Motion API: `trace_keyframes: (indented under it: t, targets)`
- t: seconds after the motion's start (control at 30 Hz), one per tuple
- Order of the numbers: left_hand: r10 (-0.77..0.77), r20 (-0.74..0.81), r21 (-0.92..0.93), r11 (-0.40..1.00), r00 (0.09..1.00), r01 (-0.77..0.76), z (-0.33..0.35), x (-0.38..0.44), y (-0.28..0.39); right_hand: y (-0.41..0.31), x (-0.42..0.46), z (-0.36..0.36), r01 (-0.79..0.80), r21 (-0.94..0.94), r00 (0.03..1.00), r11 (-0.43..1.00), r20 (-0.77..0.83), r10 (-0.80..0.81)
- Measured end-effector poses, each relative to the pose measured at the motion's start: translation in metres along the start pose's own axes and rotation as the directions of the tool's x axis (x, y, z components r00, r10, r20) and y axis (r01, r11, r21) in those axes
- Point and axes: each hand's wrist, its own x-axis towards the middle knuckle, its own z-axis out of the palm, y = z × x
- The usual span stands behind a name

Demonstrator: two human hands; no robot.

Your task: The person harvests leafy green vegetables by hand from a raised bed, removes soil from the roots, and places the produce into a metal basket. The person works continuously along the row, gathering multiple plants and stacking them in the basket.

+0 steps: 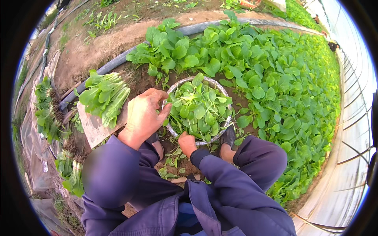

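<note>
Between my feet stands a round basin (pixel 229 93) with a speckled rim, heaped with loose leafy greens (pixel 198 107). My right hand (pixel 187 143) is closed over its near rim; the fingertips are hidden. Just off the basin's left rim hovers my left hand (pixel 147 112). Its fingers are curled and the thumb stands apart from them, with nothing visible in between. To the left of that hand, a bunch of pulled leafy greens (pixel 104 96), roots pointing away from me, lies on a flat, pale, dirt-stained board (pixel 93 131).
Dense leafy plants (pixel 274 82) grow ahead and right. A grey hose (pixel 112 64) curves across the soil beyond the board. Banded bundles of greens (pixel 73 177) lie at left beside plastic sheeting (pixel 41 174). The translucent greenhouse wall (pixel 351 124) borders the right side.
</note>
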Motion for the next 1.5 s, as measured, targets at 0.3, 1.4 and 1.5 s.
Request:
trace_keyframes:
  t: [0.3,1.4,1.5]
  targets:
    - [0.001,-0.021,0.06,0.998,1.0,0.0,-0.007,-0.002,-0.004,-0.029,-0.028,-0.025,0.057,0.03,0.984,0.998,0.166,-0.062]
    - [-0.02,0.333,0.078,0.997,0.943,-0.006,0.014,0.091,-0.048,0.16,0.39,-0.087,-0.145,-0.176,0.615,-0.974,0.754,-0.228]
    - [0.024,0.357,0.064,0.997,0.934,-0.05,0.021,0.104,-0.05,0.174,0.398,-0.073,-0.231,-0.225,0.64,-0.947,0.698,-0.322]
